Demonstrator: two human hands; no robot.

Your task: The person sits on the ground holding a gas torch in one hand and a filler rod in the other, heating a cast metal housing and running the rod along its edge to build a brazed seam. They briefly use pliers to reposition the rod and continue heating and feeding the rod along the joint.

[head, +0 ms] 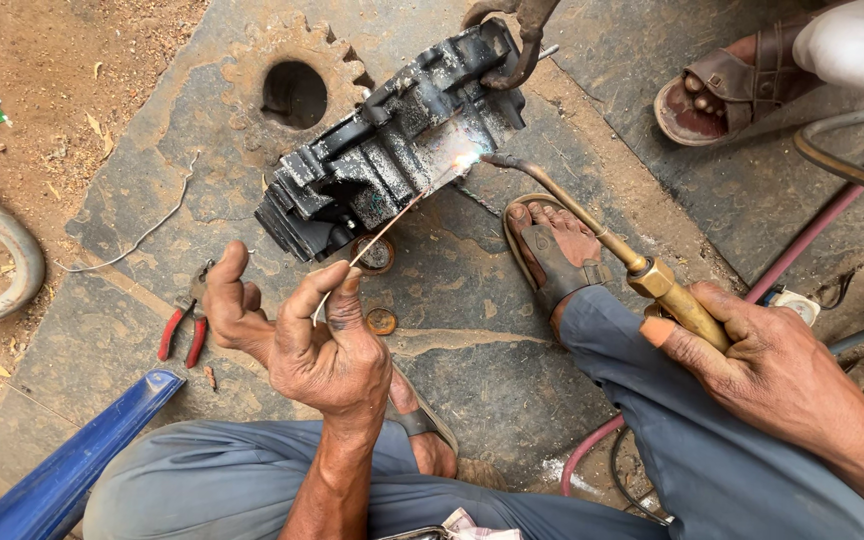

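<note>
Currently my right hand (772,370) is clamped on the torch (592,235), and my left hand (317,340) pinches the rod (382,235); the engine block (392,140) lies just beyond. Risk: flame drifting toward my sandalled foot (557,245) directly below.

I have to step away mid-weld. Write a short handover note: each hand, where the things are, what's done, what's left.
Left hand: pinches a thin filler rod in its fingers, tip reaching toward the flame.
Right hand: grips the brass torch, lit, nozzle at the casting.
The dark metal casting lies on the stone slab, with a bright hot spot on its near face.
Red-handled pliers lie on the slab beside the left hand.
Hoses run off to the right.
Done: the spot is heated and glowing.
Left: how much of the joint is filled cannot be told.
</note>
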